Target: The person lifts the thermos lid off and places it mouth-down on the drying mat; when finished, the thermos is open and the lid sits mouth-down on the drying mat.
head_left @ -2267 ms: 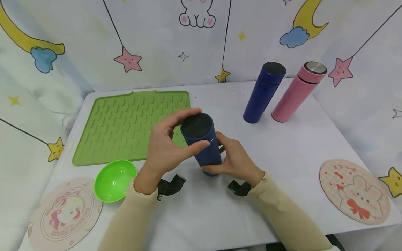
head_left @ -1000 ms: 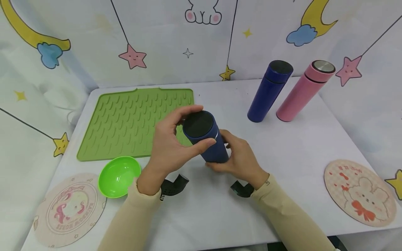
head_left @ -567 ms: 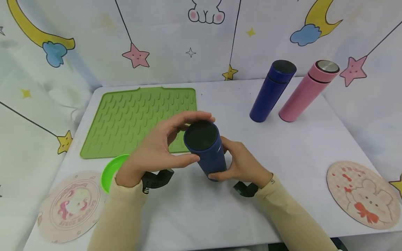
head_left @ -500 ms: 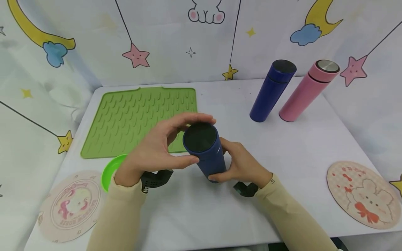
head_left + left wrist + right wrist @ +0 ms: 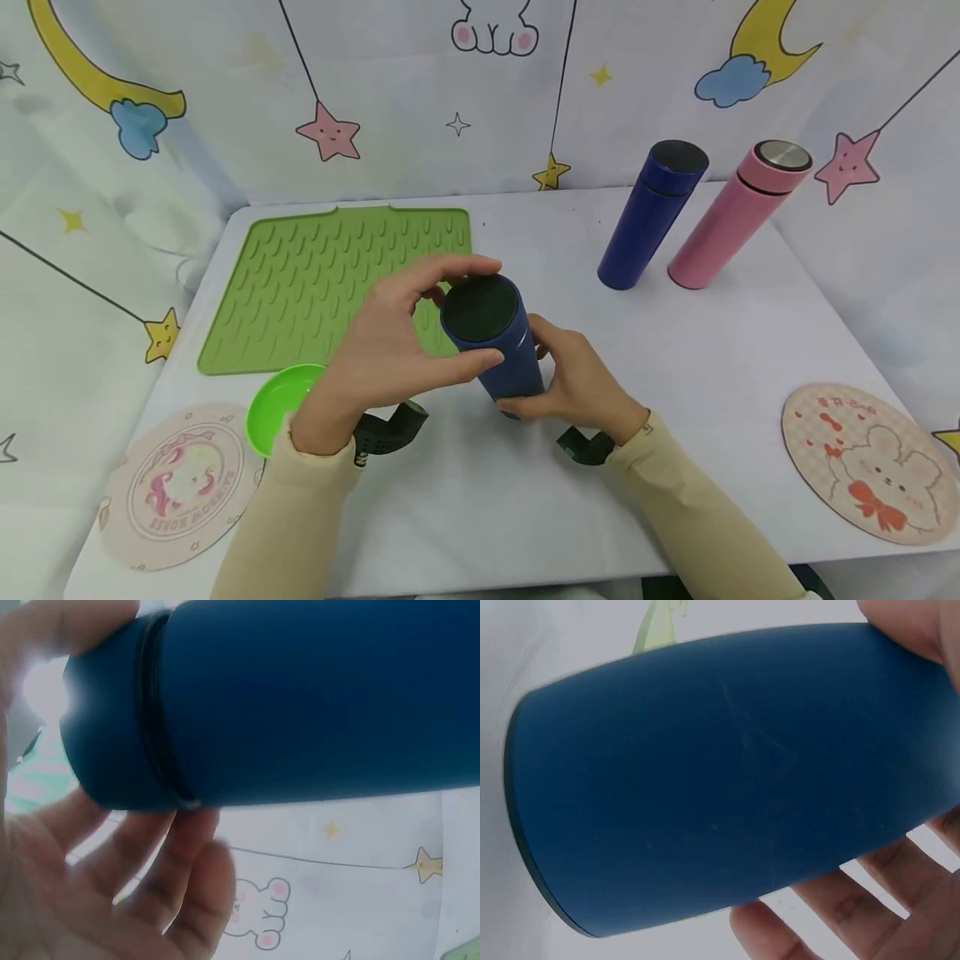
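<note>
A blue thermos bottle (image 5: 513, 371) with a black-topped lid (image 5: 481, 309) is held at the middle of the table, tilted slightly. My left hand (image 5: 390, 346) grips the lid from the left, thumb on the near side and fingers on the far side. In the left wrist view, a dark seam (image 5: 154, 712) runs between lid and body. My right hand (image 5: 581, 383) holds the lower body from the right, its thumb near the base. The right wrist view shows the bottle's body (image 5: 720, 780) with fingers (image 5: 851, 907) along one side.
A second blue thermos (image 5: 652, 217) and a pink thermos (image 5: 738, 217) stand at the back right. A green ridged mat (image 5: 300, 287) lies at the back left. Near it are a green bowl (image 5: 277, 408) and a round mat (image 5: 180, 487). Another round mat (image 5: 873, 462) lies at right.
Half a second ago my left hand was turned lower and further left on the lid; now it has swung round and up. The bottle has risen slightly. My right hand keeps its hold.
</note>
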The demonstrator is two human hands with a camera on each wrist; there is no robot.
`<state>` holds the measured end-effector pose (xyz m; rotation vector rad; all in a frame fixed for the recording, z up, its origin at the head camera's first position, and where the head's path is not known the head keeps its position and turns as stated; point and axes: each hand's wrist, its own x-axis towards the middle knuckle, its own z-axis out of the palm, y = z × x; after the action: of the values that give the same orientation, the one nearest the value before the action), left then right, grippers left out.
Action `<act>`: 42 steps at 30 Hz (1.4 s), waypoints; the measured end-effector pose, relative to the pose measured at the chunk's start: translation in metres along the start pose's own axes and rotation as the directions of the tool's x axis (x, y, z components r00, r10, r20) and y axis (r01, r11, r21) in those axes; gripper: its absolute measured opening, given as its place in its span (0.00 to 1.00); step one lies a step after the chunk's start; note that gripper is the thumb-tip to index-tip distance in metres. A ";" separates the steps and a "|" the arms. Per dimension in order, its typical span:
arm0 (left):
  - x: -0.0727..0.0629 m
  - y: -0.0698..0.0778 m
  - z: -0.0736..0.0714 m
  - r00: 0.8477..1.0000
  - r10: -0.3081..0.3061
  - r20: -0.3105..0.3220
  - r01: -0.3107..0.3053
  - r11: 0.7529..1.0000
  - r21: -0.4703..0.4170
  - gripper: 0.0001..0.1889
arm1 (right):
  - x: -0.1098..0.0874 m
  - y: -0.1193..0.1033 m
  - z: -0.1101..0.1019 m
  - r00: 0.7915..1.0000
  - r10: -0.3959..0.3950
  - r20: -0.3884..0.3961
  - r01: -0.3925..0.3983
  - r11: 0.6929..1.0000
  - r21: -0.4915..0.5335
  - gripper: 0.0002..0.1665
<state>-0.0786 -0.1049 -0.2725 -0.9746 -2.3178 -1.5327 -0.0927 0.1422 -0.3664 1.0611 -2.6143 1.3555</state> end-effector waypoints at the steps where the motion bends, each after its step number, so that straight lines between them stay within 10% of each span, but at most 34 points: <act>1: 0.000 0.001 0.001 1.000 0.000 -0.023 0.001 1.000 0.030 0.35 | 0.001 0.000 0.001 1.000 0.003 -0.010 -0.003 1.000 -0.009 0.48; 11: -0.002 0.006 0.002 0.983 -0.043 -0.180 0.068 0.988 0.137 0.33 | 0.007 0.004 0.007 0.998 0.051 -0.042 -0.053 0.998 -0.045 0.50; 26: -0.014 0.005 -0.028 0.954 -0.180 -0.239 0.215 0.968 0.130 0.32 | 0.015 0.013 0.009 0.989 0.106 -0.101 -0.110 0.993 -0.033 0.50; 42: -0.028 -0.052 -0.098 0.848 -0.447 -0.283 0.525 0.778 0.344 0.35 | 0.009 0.035 -0.004 0.935 0.256 -0.244 -0.260 0.966 0.015 0.51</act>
<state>-0.1078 -0.2152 -0.2822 -0.1098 -2.7179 -1.1196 -0.1207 0.1541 -0.3869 0.5182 -2.6389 1.4009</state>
